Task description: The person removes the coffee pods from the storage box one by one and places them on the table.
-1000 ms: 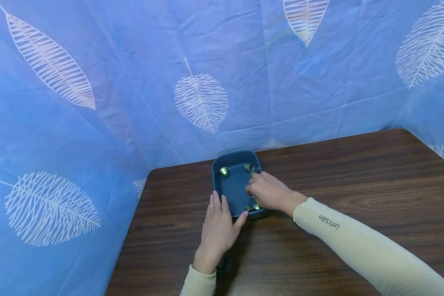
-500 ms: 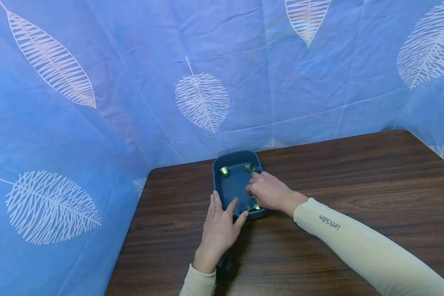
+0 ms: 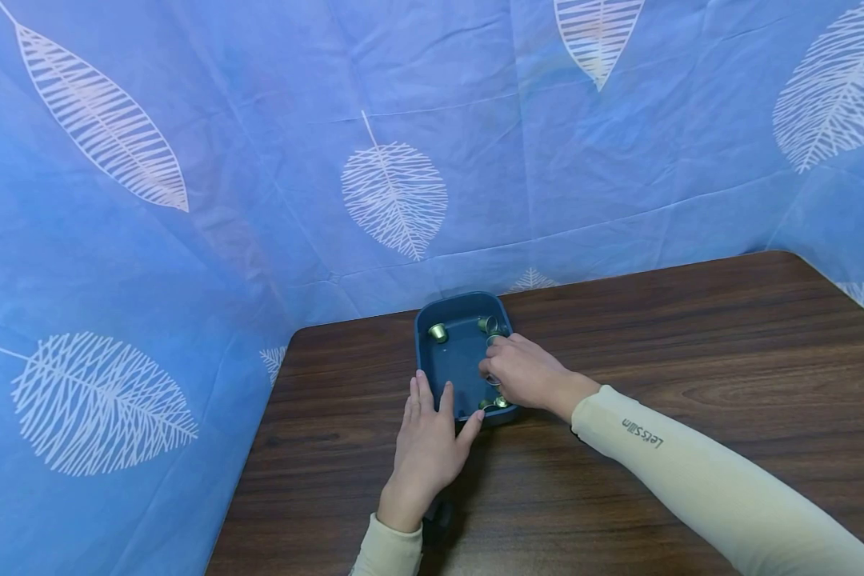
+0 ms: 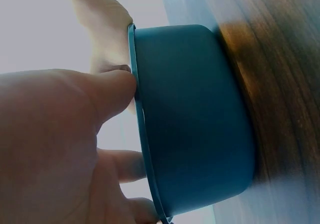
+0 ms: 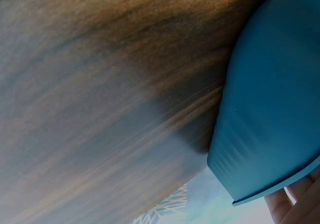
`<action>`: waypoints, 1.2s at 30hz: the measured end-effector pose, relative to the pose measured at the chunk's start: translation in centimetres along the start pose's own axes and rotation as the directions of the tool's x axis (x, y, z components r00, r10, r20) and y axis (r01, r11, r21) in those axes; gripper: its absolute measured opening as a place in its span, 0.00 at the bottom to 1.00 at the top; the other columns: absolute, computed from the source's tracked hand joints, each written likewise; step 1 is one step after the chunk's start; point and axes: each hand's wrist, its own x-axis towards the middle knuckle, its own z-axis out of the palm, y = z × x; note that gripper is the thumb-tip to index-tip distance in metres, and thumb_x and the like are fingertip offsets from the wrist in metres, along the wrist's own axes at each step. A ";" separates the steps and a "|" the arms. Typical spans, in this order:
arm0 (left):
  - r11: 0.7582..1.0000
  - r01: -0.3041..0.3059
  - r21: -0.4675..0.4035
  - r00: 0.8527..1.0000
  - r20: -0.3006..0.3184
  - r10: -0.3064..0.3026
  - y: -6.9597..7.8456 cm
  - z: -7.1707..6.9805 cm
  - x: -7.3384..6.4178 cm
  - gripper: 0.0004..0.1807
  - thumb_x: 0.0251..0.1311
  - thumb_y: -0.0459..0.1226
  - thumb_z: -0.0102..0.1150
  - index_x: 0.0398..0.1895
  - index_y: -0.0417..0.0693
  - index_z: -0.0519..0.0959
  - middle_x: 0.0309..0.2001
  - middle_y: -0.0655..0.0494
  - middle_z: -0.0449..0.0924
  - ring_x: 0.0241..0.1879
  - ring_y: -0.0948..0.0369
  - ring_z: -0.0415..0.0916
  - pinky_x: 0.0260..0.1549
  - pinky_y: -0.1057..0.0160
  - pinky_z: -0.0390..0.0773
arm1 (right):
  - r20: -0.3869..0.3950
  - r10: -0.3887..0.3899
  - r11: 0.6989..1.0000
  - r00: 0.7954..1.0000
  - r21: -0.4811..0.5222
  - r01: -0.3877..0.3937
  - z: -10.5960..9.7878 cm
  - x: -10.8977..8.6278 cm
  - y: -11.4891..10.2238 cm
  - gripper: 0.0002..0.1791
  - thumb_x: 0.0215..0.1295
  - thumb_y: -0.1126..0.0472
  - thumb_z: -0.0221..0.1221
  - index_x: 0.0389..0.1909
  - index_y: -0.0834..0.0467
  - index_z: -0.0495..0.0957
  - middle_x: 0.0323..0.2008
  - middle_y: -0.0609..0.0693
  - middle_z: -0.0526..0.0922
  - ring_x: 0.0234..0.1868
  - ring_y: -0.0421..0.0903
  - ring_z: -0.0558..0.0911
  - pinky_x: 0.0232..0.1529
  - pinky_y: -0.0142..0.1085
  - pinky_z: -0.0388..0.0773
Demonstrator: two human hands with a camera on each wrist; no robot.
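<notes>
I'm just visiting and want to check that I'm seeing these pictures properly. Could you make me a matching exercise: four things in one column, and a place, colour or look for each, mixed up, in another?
Column one:
1. Tray
2. Lone cup
3. Right sleeve
4. Backdrop cloth

Column two:
A. Pale, with dark lettering
B. Blue, with white leaf shapes
C. Dark blue-green, standing on the brown table
D. Shiny gold-green, inside a container, toward its left side

Right pairs: 1-C, 2-D, 3-A, 4-B

Dark lettering (image 3: 642, 433) on the right sleeve (image 3: 698, 478) seems to read "Let'sSlim", slightly blurred.
</notes>
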 end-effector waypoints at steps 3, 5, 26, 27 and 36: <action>1.000 0.000 0.005 1.000 -0.001 0.000 0.0 0.0 0.0 0.40 0.65 0.63 0.44 0.70 0.46 0.65 0.75 0.34 0.45 0.76 0.43 0.38 0.70 0.44 0.54 | 0.001 0.003 1.000 1.000 -0.002 -0.003 0.0 0.0 0.0 0.11 0.58 0.63 0.66 0.42 0.49 0.86 0.35 0.43 0.84 0.39 0.43 0.75 0.43 0.38 0.72; 1.000 0.000 0.007 1.000 -0.002 0.000 0.0 0.0 0.0 0.40 0.66 0.63 0.44 0.70 0.46 0.66 0.75 0.35 0.45 0.76 0.43 0.38 0.70 0.43 0.54 | 0.002 0.004 1.000 1.000 0.001 -0.004 0.0 0.0 0.0 0.11 0.58 0.63 0.66 0.42 0.49 0.86 0.36 0.44 0.84 0.39 0.43 0.75 0.43 0.38 0.72; 1.000 0.027 0.001 1.000 0.011 -0.027 0.0 0.1 -0.1 0.40 0.66 0.64 0.43 0.70 0.46 0.66 0.76 0.37 0.42 0.76 0.44 0.38 0.70 0.37 0.48 | -0.041 -0.016 1.000 0.999 -0.003 0.016 -0.2 -0.3 -0.1 0.12 0.56 0.61 0.68 0.42 0.51 0.86 0.37 0.45 0.83 0.42 0.45 0.75 0.44 0.39 0.73; 1.000 0.026 0.001 1.000 0.009 -0.026 0.1 0.1 -0.1 0.40 0.66 0.64 0.43 0.71 0.46 0.65 0.76 0.37 0.42 0.76 0.44 0.37 0.70 0.37 0.48 | -0.044 -0.016 1.000 0.999 -0.003 0.016 -0.2 -0.3 -0.1 0.12 0.56 0.61 0.69 0.42 0.51 0.86 0.37 0.45 0.83 0.42 0.45 0.75 0.45 0.39 0.73; 1.000 0.004 -0.027 1.000 0.010 -0.004 0.1 0.0 0.0 0.40 0.66 0.62 0.45 0.72 0.47 0.62 0.77 0.39 0.43 0.77 0.46 0.33 0.71 0.41 0.46 | -0.041 -0.007 1.000 0.999 -0.005 0.006 -0.1 -0.4 -0.1 0.12 0.56 0.62 0.68 0.43 0.51 0.86 0.38 0.46 0.84 0.43 0.45 0.76 0.47 0.40 0.75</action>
